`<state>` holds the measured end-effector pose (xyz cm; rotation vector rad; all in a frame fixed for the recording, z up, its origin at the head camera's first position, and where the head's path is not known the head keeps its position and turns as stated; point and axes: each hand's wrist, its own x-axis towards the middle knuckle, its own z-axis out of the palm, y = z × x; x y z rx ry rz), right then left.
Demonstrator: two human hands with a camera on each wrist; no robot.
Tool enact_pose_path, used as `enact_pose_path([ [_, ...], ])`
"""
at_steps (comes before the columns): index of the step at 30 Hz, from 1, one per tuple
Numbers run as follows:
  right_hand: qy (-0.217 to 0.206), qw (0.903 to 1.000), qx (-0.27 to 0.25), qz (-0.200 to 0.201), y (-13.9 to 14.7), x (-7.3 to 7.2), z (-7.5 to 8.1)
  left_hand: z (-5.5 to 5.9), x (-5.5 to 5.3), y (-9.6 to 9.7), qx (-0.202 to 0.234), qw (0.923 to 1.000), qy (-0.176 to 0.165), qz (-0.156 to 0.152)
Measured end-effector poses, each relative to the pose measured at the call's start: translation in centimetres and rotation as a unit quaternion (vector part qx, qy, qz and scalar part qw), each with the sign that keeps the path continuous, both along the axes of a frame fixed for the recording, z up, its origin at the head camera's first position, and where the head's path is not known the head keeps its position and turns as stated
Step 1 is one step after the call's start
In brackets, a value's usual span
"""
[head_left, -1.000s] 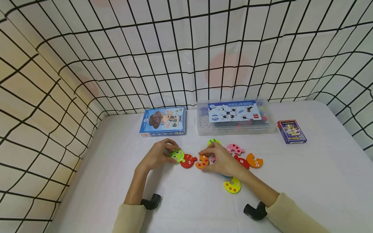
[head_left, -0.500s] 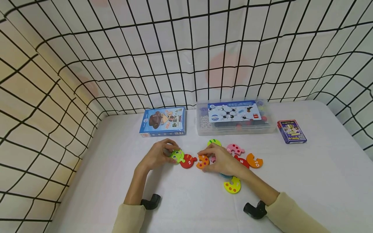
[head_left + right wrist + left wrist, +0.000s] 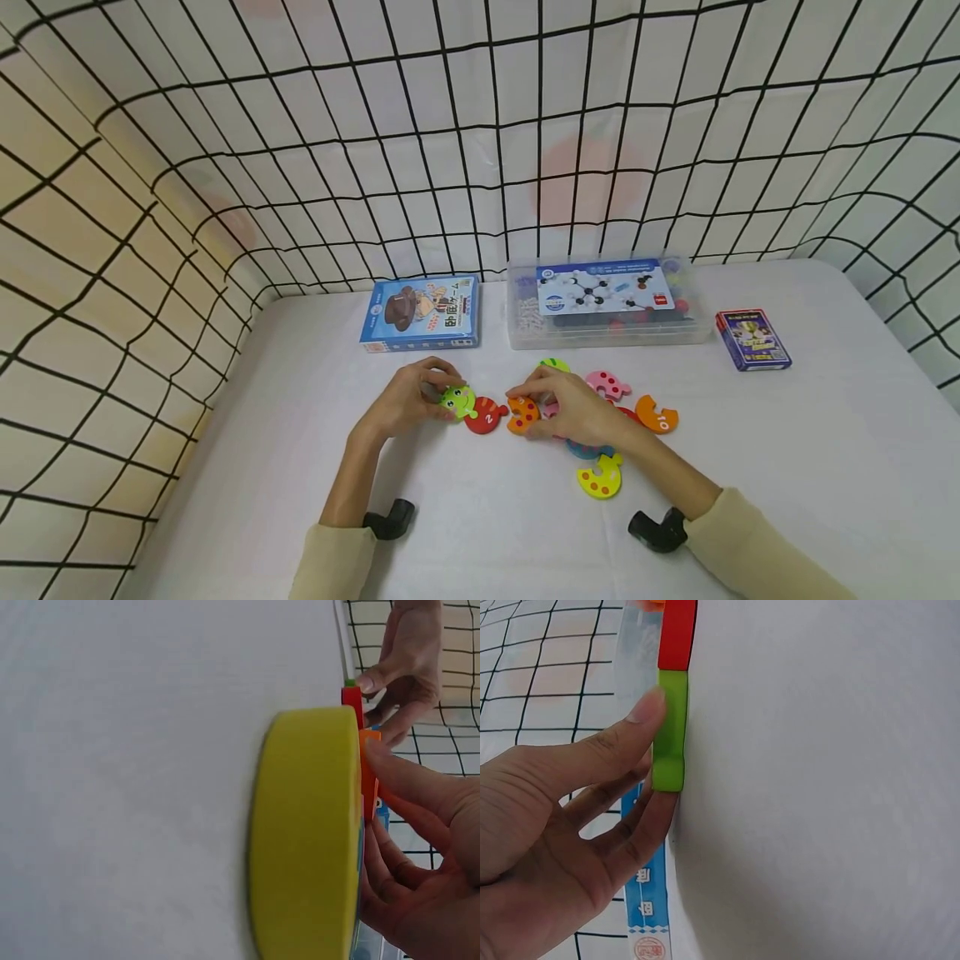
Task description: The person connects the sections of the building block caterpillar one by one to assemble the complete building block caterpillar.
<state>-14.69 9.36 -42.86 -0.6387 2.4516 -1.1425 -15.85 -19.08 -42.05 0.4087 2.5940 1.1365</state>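
Observation:
In the head view my left hand (image 3: 412, 400) pinches the green caterpillar-head puzzle piece (image 3: 459, 403), its smiling face up on the table. The left wrist view has the thumb on that green piece (image 3: 670, 731) with fingers behind it. Joined to its right is a red puzzle piece (image 3: 485, 416) marked 2, whose round tab points right. My right hand (image 3: 573, 407) pinches an orange spotted puzzle piece (image 3: 522, 419) by its edges, notch facing the red tab. Seen from the right wrist, the orange piece (image 3: 368, 772) sits between thumb and fingers. Part of it is covered by the hand.
Around the right hand lie loose puzzle pieces: a yellow one (image 3: 599, 480), a blue one (image 3: 588, 450), a pink one (image 3: 607, 384) and an orange one (image 3: 657, 415). Behind stand a blue game box (image 3: 420, 313), a clear plastic case (image 3: 607, 333) and a small card box (image 3: 752, 339).
The right hand has shifted the orange spotted piece slightly, turning its notch toward the red tab. More of the blue piece shows beneath the right hand. My left hand stays still on the green head.

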Motion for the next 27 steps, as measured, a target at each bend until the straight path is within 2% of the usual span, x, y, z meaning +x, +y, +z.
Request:
enact_pose_path([
  [13,0.002,0.9993,-0.019,0.032,-0.6,-1.0,-0.3,0.1,0.0,0.1,0.002,1.0000,-0.005,-0.005],
  [27,-0.005,0.9994,-0.013,0.031,-1.3,-1.2,-0.4,0.2,0.1,0.0,0.003,1.0000,-0.003,-0.004],
])
